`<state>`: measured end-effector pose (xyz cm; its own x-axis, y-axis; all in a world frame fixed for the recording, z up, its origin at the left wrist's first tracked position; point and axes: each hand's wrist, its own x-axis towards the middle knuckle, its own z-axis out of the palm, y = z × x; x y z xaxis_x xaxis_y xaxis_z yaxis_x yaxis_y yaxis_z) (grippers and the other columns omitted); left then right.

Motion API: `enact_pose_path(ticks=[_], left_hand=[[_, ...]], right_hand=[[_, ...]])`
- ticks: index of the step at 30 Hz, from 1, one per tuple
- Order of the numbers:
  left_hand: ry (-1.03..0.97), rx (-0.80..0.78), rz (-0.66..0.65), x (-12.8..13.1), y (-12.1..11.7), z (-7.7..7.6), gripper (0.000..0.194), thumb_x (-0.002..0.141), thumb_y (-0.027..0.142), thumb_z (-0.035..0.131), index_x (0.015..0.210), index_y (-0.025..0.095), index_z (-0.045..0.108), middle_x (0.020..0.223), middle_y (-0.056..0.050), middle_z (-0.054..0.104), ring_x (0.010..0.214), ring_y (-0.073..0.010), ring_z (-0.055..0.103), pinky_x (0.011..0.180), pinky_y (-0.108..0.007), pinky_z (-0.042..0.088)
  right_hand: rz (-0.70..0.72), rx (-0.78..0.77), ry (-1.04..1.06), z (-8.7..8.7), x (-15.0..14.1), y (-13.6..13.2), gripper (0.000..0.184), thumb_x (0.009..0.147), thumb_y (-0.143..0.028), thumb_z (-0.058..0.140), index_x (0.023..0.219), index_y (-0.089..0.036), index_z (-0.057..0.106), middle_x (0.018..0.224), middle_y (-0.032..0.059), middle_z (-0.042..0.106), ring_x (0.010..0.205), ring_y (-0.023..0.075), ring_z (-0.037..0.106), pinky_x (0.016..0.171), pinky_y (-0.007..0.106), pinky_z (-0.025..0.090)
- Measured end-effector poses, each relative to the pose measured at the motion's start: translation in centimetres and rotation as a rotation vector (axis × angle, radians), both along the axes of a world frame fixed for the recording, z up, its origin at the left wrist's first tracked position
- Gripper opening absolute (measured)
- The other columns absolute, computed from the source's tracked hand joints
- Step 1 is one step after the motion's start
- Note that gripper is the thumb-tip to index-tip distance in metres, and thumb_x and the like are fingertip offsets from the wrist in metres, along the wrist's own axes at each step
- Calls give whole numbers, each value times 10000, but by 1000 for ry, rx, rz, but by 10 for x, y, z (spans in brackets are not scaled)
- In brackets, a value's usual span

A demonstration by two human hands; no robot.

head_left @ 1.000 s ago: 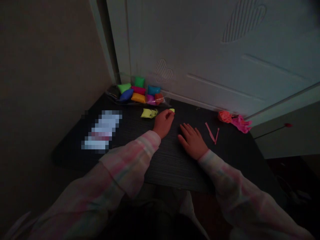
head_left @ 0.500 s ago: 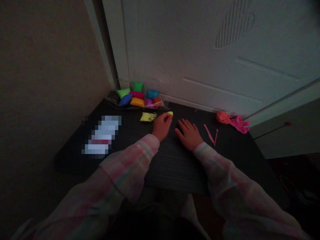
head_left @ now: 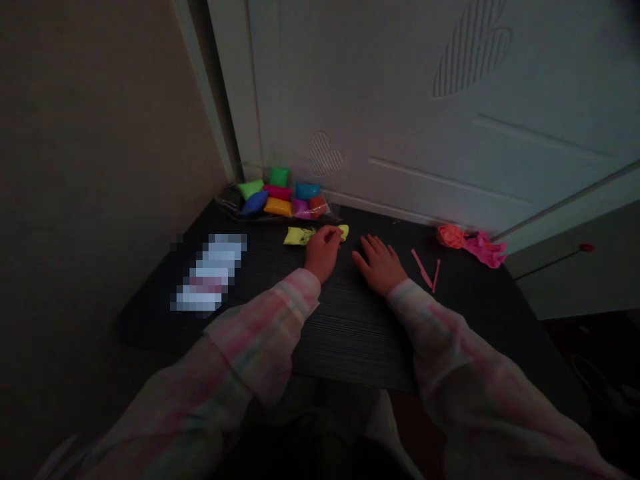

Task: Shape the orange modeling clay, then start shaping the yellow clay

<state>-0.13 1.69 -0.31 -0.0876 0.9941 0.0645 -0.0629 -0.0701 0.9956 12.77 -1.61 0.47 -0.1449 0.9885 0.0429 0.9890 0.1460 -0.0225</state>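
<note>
My left hand [head_left: 323, 252] rests on a dark table [head_left: 345, 327] with its fingertips pinched on a small yellow lump of clay [head_left: 343, 231]. Just left of it lies a crumpled yellow wrapper [head_left: 299, 235]. My right hand [head_left: 380, 263] lies flat on the tabletop, fingers stretched out and holding nothing. Both arms wear pale checked sleeves.
A clear bag of several coloured clay packs [head_left: 280, 193] sits at the table's back left, against a white door [head_left: 425, 113]. Two pink strips [head_left: 425, 268] lie right of my right hand. Orange and pink crumpled wrappers [head_left: 473, 243] lie at the back right. A pale, blurred-out sheet [head_left: 210, 273] lies at left.
My right hand slid a little left and toward my left hand. My left hand kept its pinch on the yellow lump, near the wrapper.
</note>
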Motion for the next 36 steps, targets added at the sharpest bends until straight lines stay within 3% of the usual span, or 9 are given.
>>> enact_pose_path(ticks=[8, 13, 17, 21, 25, 27, 30, 32, 36], left_hand=[[-47, -12, 35, 0, 3, -4, 84, 697, 205, 461, 668, 159, 524, 580, 31, 504, 511, -64, 460, 522, -195, 395], [-43, 3, 36, 0, 2, -3, 95, 699, 220, 461, 676, 154, 526, 589, 29, 504, 515, -63, 458, 523, -193, 385], [-20, 1, 27, -1, 1, -2, 108, 700, 231, 464, 685, 150, 534, 588, 31, 509, 509, -61, 456, 519, -191, 377], [-24, -3, 26, -1, 2, -4, 112, 696, 237, 470, 688, 150, 540, 585, 31, 510, 504, -62, 457, 517, -193, 376], [-36, -18, 22, -1, 3, -4, 116, 692, 245, 477, 694, 148, 540, 592, 29, 514, 507, -61, 458, 524, -194, 379], [-42, -26, 16, -1, 3, -4, 116, 690, 245, 479, 694, 146, 539, 595, 28, 513, 508, -60, 456, 525, -193, 378], [-42, -29, 10, -2, 2, -1, 109, 690, 235, 478, 690, 144, 536, 602, 27, 511, 508, -58, 451, 529, -193, 378], [-34, -31, 10, -2, 1, 1, 104, 691, 229, 475, 692, 144, 536, 606, 27, 511, 509, -58, 447, 531, -192, 376], [-15, -32, 12, -2, 0, 3, 92, 690, 213, 473, 717, 147, 532, 619, 25, 512, 519, -60, 448, 527, -192, 369]], right_hand=[[211, -43, -41, 3, 10, -78, 602, 820, -502, 226, 1277, -119, 308, 1339, 90, 333, 1242, 219, 263, 1004, 420, 217], [96, -2, 33, -1, 0, -36, 577, 820, -478, 251, 1259, -114, 339, 1325, 119, 352, 1241, 238, 265, 998, 458, 205], [20, -3, 289, 7, 9, -4, 511, 827, -439, 262, 1209, -133, 410, 1310, 122, 374, 1239, 257, 268, 994, 500, 192], [-29, 72, 551, 17, 43, -12, 497, 852, -402, 167, 1225, -147, 377, 1296, 104, 396, 1229, 199, 304, 1001, 433, 254], [139, -107, 574, 12, 63, -37, 534, 731, -443, 484, 1188, -174, 421, 1238, 102, 458, 1165, 227, 395, 977, 420, 310], [233, -115, 508, 6, 61, -44, 538, 676, -395, 576, 1154, -177, 458, 1199, 107, 486, 1120, 241, 433, 961, 437, 323], [250, -26, 468, 2, 50, -44, 317, 687, -319, 581, 973, -180, 580, 1031, 101, 561, 989, 232, 505, 891, 433, 382], [238, 6, 522, 4, 42, -39, 229, 702, -308, 570, 888, -178, 601, 932, 87, 574, 904, 207, 531, 831, 397, 423], [208, 9, 750, 6, 31, -28, 234, 709, -342, 564, 883, -186, 564, 857, 45, 591, 819, 165, 558, 760, 334, 457]])
